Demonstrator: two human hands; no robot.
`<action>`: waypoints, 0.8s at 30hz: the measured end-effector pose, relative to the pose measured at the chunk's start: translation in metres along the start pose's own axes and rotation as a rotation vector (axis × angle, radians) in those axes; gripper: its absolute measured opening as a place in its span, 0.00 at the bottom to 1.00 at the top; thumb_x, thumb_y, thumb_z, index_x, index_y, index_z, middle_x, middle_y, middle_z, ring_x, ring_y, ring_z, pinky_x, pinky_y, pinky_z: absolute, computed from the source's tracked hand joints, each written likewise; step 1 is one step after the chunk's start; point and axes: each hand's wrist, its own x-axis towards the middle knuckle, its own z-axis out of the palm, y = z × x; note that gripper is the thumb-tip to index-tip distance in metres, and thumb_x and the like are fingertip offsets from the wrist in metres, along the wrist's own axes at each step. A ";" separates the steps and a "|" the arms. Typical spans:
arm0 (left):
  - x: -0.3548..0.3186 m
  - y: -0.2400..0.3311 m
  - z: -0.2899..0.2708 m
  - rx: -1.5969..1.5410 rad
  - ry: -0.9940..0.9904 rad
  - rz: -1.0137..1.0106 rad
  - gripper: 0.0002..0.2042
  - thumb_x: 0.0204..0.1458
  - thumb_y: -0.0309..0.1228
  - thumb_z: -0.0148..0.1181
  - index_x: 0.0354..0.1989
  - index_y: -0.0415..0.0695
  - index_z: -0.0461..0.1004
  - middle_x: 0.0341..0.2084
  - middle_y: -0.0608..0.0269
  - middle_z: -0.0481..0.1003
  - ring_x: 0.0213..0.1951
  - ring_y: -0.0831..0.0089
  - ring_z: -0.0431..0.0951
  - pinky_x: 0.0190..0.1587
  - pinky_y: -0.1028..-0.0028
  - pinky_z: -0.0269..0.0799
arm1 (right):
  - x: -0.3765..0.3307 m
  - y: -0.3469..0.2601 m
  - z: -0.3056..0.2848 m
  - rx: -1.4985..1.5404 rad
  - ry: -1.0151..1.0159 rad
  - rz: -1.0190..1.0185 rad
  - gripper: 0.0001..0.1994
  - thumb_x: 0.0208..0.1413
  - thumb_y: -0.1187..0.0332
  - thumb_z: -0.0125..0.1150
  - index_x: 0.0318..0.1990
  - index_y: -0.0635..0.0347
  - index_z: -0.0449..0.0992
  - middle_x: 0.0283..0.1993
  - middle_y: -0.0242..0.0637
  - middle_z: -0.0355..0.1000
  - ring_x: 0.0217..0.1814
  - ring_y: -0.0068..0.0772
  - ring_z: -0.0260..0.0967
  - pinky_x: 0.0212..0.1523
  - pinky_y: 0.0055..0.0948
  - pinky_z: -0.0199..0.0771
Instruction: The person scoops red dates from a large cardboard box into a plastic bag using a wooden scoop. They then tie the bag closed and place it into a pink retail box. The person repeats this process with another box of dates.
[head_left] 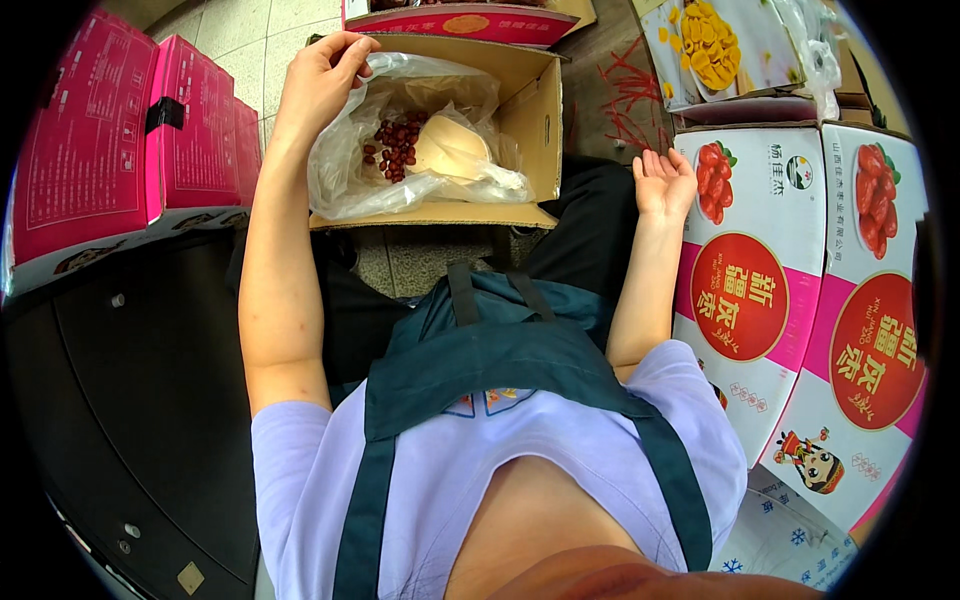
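In front of me stands an open cardboard box [535, 130] lined with a clear plastic bag [350, 180]. Dark red dried dates [395, 150] lie in a small pile inside the bag. A cream-coloured scoop [450, 147] rests beside them, its handle toward the right, partly under the plastic. My left hand [325, 78] is at the box's far left corner with its fingers curled, close to the bag's edge; what lies between the fingertips is hidden. Out to the right of the box, my right hand [665, 185] is palm up, fingers loosely apart, holding nothing.
Pink cartons [200, 130] stand at the left above a black cabinet [120, 400]. White-and-pink printed cartons [745, 220] stand close to my right arm. Another open box [460, 25] lies beyond the lined one. Thin red strips [630, 100] are scattered on the floor.
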 end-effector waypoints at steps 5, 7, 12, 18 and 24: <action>-0.001 0.006 0.004 0.003 -0.014 -0.001 0.11 0.60 0.35 0.54 0.39 0.41 0.79 0.22 0.69 0.74 0.26 0.84 0.71 0.30 0.81 0.68 | -0.027 0.006 -0.008 -0.268 -0.115 -0.365 0.27 0.51 0.71 0.56 0.59 0.71 0.62 0.62 0.45 0.62 0.70 0.37 0.50 0.70 0.48 0.38; -0.003 0.010 0.005 -0.009 -0.020 0.006 0.11 0.60 0.34 0.54 0.39 0.41 0.79 0.22 0.69 0.74 0.26 0.84 0.71 0.30 0.82 0.68 | -0.043 0.011 -0.004 -0.317 -0.146 -0.440 0.25 0.52 0.75 0.54 0.59 0.72 0.62 0.61 0.46 0.62 0.69 0.36 0.53 0.68 0.42 0.46; -0.003 0.007 0.004 -0.142 -0.040 -0.015 0.11 0.60 0.34 0.54 0.39 0.40 0.78 0.22 0.70 0.74 0.25 0.85 0.70 0.28 0.83 0.67 | -0.054 0.020 0.010 -0.299 -0.328 -0.631 0.20 0.54 0.79 0.52 0.56 0.70 0.63 0.60 0.47 0.62 0.66 0.37 0.58 0.65 0.35 0.55; 0.001 0.008 0.002 -0.074 -0.024 -0.109 0.10 0.60 0.34 0.55 0.39 0.40 0.77 0.25 0.71 0.74 0.29 0.84 0.71 0.33 0.82 0.68 | -0.048 0.043 0.082 -0.376 -0.698 -0.446 0.12 0.61 0.71 0.54 0.50 0.64 0.69 0.52 0.39 0.70 0.56 0.31 0.68 0.56 0.30 0.67; 0.004 -0.009 0.004 0.501 0.093 0.041 0.14 0.53 0.34 0.60 0.43 0.37 0.75 0.36 0.54 0.78 0.39 0.63 0.78 0.45 0.68 0.72 | 0.066 0.100 0.145 -0.916 -0.773 -0.459 0.18 0.62 0.58 0.54 0.48 0.64 0.74 0.47 0.36 0.74 0.51 0.24 0.67 0.54 0.25 0.63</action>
